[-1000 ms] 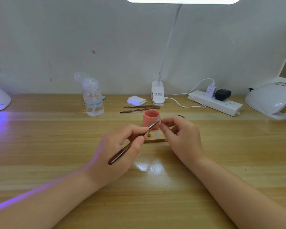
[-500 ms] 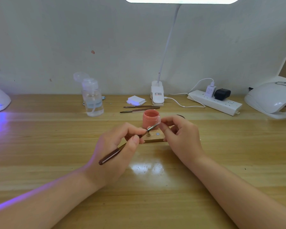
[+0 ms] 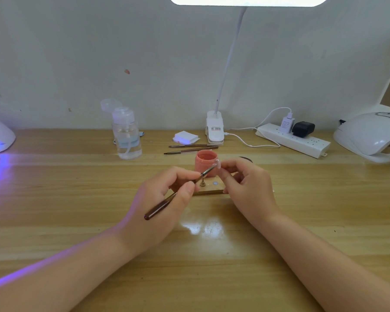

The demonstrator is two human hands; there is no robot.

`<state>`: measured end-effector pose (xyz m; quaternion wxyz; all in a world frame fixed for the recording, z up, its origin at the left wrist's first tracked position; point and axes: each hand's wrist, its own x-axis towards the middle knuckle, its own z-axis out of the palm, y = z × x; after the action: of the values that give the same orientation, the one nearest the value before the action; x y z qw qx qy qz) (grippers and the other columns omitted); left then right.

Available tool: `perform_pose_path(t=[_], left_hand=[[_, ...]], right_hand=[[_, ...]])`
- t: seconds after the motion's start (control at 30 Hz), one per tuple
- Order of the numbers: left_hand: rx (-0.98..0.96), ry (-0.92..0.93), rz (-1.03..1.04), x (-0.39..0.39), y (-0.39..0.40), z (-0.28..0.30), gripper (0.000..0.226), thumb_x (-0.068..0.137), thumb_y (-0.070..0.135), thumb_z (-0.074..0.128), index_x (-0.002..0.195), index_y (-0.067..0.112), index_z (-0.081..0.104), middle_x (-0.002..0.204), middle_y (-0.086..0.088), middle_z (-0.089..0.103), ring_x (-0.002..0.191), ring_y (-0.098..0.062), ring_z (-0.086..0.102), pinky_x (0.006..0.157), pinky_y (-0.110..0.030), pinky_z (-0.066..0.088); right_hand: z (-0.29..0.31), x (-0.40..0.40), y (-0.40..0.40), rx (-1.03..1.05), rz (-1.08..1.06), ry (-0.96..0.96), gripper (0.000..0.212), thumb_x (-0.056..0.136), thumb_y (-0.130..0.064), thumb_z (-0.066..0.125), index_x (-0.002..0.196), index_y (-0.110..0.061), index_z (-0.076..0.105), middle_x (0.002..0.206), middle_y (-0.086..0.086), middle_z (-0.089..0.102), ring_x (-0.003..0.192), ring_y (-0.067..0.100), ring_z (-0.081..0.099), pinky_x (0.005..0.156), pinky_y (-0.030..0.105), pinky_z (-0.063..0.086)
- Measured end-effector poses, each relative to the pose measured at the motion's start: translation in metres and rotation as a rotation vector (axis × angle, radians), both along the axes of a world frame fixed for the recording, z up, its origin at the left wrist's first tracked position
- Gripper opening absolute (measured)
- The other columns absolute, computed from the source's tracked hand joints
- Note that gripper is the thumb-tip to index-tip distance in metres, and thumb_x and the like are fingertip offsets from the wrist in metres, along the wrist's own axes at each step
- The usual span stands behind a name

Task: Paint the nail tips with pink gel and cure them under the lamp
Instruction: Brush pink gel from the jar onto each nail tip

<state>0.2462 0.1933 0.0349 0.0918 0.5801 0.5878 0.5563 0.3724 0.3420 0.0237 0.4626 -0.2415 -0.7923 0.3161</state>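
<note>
Fingers (image 3: 225,168) pinch nail tip (image 3: 218,163), brush (image 3: 178,194) touching it

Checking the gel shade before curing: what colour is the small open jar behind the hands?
Salmon pink, body and contents alike: the small open gel jar, best seen in the head view.

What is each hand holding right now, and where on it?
Left hand grips the brush mid-handle; right hand pinches a nail tip by its edges.

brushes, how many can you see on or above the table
3. One brush is gripped in the left hand, its tip at the nail tip. Two spare brushes lie side by side behind the pink gel jar.
</note>
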Motion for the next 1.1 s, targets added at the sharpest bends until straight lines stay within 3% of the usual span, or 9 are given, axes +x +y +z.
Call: perform_pose_path(t=[0.13,0.27,0.33,0.5,0.67,0.73,0.83,0.97,1.1], left_hand=[[0.048,-0.100,0.006,-0.002,-0.003,0.005,0.019,0.082,0.035,0.056,0.093,0.030,0.070,0.085,0.005,0.074,0.086,-0.007,0.069,0.075,-0.013,0.049],[0.064,-0.192,0.170,-0.007,0.012,0.018,0.022,0.087,0.013,0.064,0.079,0.031,0.074,0.071,0.010,0.073,0.071,0.000,0.068,0.063,-0.009,0.049],[0.041,-0.187,0.294,-0.016,0.023,0.032,0.026,0.086,0.015,0.066,0.069,0.032,0.074,0.064,0.011,0.071,0.062,0.003,0.064,0.061,-0.011,0.049],[-0.039,-0.016,0.441,-0.031,0.054,0.063,0.020,0.087,0.025,0.060,0.074,0.015,0.072,0.068,-0.004,0.071,0.067,-0.016,0.066,0.064,-0.030,0.052],[-0.279,0.274,0.387,-0.032,0.096,0.082,0.028,0.088,0.018,0.051,0.081,-0.004,0.066,0.077,-0.015,0.070,0.064,-0.027,0.058,0.053,-0.032,0.041],[-0.394,0.320,0.353,-0.033,0.109,0.082,0.024,0.087,0.015,0.051,0.080,-0.004,0.064,0.073,-0.015,0.061,0.060,-0.022,0.048,0.052,-0.029,0.034],[-0.509,0.308,0.316,-0.031,0.120,0.078,0.018,0.089,0.015,0.053,0.084,0.002,0.064,0.075,-0.008,0.058,0.064,-0.020,0.047,0.057,-0.029,0.035],[-0.593,0.309,0.331,-0.029,0.124,0.069,0.023,0.088,0.014,0.054,0.066,0.012,0.051,0.059,0.002,0.050,0.050,-0.013,0.040,0.046,-0.023,0.027],[-0.522,0.168,0.331,-0.036,0.123,0.070,0.017,0.088,0.015,0.054,0.075,0.009,0.063,0.070,0.001,0.062,0.061,-0.016,0.050,0.054,-0.025,0.035]], right_hand=[[0.000,0.000,0.002,-0.048,-0.031,-0.013,0.011,0.089,-0.027,0.067,0.084,-0.036,0.066,0.071,-0.028,0.065,0.059,0.029,0.060,0.065,0.045,0.052],[-0.001,0.000,0.003,-0.056,-0.051,-0.036,0.007,0.089,-0.029,0.068,0.088,-0.023,0.071,0.074,-0.017,0.067,0.059,0.022,0.062,0.068,0.043,0.052],[0.000,0.000,0.002,-0.037,-0.055,-0.059,0.007,0.088,-0.028,0.068,0.089,-0.022,0.072,0.077,-0.017,0.068,0.060,0.020,0.063,0.067,0.042,0.052],[-0.001,-0.002,0.001,-0.017,-0.059,-0.075,0.007,0.087,-0.029,0.069,0.086,-0.024,0.073,0.076,-0.010,0.069,0.059,0.021,0.062,0.066,0.042,0.052],[-0.003,-0.003,0.003,-0.002,-0.083,-0.078,0.007,0.087,-0.030,0.070,0.084,-0.024,0.073,0.073,-0.008,0.069,0.057,0.017,0.058,0.065,0.041,0.051],[-0.004,-0.003,0.003,0.005,-0.088,-0.073,0.007,0.086,-0.029,0.070,0.084,-0.023,0.074,0.073,-0.007,0.070,0.055,0.015,0.057,0.065,0.040,0.051],[-0.006,-0.004,0.005,0.001,-0.090,-0.065,0.006,0.086,-0.028,0.071,0.084,-0.023,0.074,0.073,-0.007,0.070,0.054,0.015,0.056,0.063,0.041,0.051],[-0.007,-0.005,0.006,0.002,-0.086,-0.066,0.004,0.086,-0.028,0.071,0.084,-0.025,0.073,0.074,-0.009,0.070,0.052,0.011,0.053,0.063,0.040,0.051],[-0.008,-0.005,0.006,0.015,-0.092,-0.065,0.003,0.086,-0.025,0.072,0.084,-0.024,0.074,0.075,-0.012,0.070,0.053,0.011,0.054,0.064,0.038,0.051]])
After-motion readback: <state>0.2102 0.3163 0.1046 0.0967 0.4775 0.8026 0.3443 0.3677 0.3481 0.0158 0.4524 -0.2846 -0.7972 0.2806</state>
